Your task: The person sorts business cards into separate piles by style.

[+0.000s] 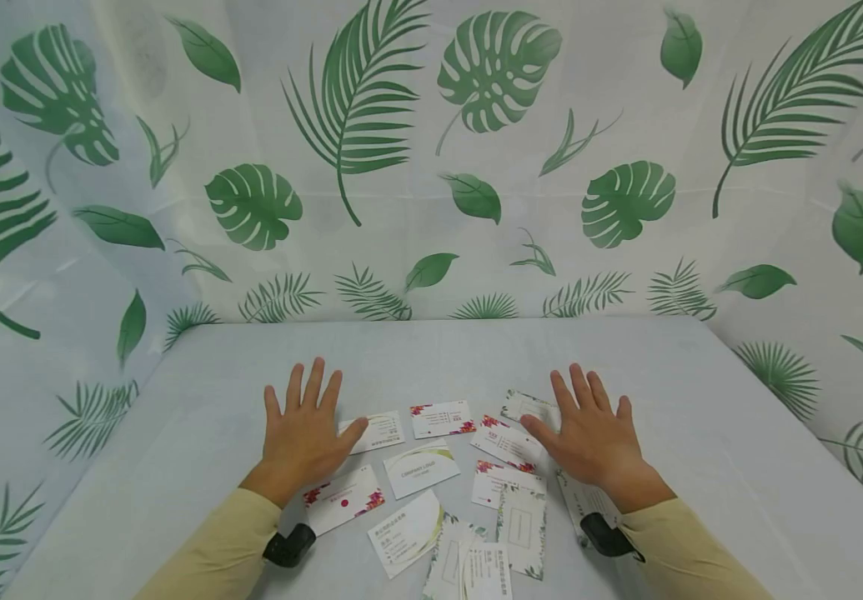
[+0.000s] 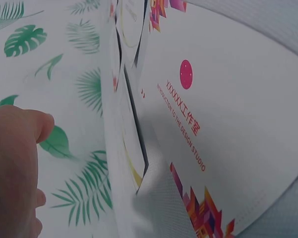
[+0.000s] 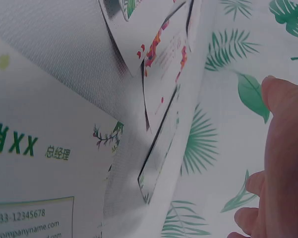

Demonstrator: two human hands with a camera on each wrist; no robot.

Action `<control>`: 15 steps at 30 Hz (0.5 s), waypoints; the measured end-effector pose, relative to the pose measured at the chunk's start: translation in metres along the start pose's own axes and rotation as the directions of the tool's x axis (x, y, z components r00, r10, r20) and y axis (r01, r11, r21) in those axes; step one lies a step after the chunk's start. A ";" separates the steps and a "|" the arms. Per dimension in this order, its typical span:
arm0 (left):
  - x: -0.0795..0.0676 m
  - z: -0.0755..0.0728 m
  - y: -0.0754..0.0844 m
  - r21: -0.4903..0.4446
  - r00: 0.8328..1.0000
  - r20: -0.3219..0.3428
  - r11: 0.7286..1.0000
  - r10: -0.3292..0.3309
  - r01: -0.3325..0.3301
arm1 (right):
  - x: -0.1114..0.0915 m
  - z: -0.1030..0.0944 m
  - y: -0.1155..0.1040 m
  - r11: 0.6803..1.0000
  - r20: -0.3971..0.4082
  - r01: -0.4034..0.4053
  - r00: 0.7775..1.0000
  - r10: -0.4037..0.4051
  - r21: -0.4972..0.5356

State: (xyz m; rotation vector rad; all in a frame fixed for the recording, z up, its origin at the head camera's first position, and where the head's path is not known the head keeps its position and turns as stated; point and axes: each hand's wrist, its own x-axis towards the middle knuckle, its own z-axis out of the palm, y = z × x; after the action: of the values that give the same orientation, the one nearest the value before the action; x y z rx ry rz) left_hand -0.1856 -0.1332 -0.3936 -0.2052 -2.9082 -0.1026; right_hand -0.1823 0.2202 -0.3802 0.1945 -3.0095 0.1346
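Observation:
Both hands are spread above a scatter of business cards on the white table. My left hand (image 1: 309,440), fingers straight and apart, holds nothing. Below its wrist lies a card with red-orange corners and a magenta dot (image 1: 344,502), large in the left wrist view. A white card with a green-gold curve (image 1: 378,432) is partly hidden by the left thumb. My right hand (image 1: 592,439) is likewise spread with nothing in it. Its thumb overlaps a leaf-bordered card (image 1: 524,407). Under the right wrist is a leaf-cornered card with green lettering (image 3: 34,148).
Between the hands lie a "company logo" card (image 1: 421,469), more red-cornered cards (image 1: 442,419) and several others. Some overlap near the front, where a curve-edged card (image 1: 487,572) lies over a leaf-bordered one (image 1: 446,554). A leaf-printed curtain (image 1: 401,233) stands behind the table (image 1: 251,358).

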 end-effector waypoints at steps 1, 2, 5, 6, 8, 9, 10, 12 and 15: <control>0.000 0.000 0.000 -0.002 1.000 0.001 1.000 -0.001 0.001 | 0.000 0.000 0.000 1.000 0.002 -0.001 1.000 0.001 0.001; 0.000 0.000 0.000 0.000 1.000 0.002 1.000 -0.001 0.001 | 0.000 0.000 0.000 1.000 0.004 -0.002 1.000 0.002 0.001; 0.001 -0.001 0.000 -0.004 1.000 0.004 1.000 -0.001 0.001 | 0.000 0.000 0.000 1.000 0.008 -0.003 1.000 0.003 0.007; 0.001 -0.001 -0.001 -0.004 1.000 0.004 1.000 0.002 -0.002 | 0.000 0.000 0.000 1.000 0.008 -0.004 1.000 0.003 0.011; 0.001 0.000 -0.002 -0.011 1.000 0.004 1.000 0.009 -0.009 | -0.001 0.001 0.000 1.000 0.006 -0.001 1.000 0.001 0.023; 0.001 0.000 -0.003 -0.023 1.000 0.004 1.000 0.013 -0.013 | -0.001 0.001 0.000 1.000 0.002 0.001 1.000 -0.001 0.027; 0.001 0.000 -0.004 -0.033 1.000 0.006 0.999 0.018 -0.018 | -0.001 0.001 0.000 1.000 -0.002 0.005 1.000 -0.005 0.030; 0.001 0.000 -0.006 -0.062 0.999 0.006 0.998 0.031 -0.031 | 0.000 0.002 0.000 0.999 -0.015 0.013 1.000 -0.013 0.039; 0.001 0.000 -0.008 -0.118 0.998 0.003 0.991 0.056 -0.055 | 0.001 0.003 -0.001 0.998 -0.044 0.036 0.998 -0.033 0.060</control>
State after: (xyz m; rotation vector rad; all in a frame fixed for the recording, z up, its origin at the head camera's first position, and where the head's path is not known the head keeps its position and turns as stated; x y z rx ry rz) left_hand -0.1880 -0.1414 -0.3940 -0.3066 -2.9025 -0.2650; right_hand -0.1834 0.2184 -0.3830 0.2459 -2.9598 0.2247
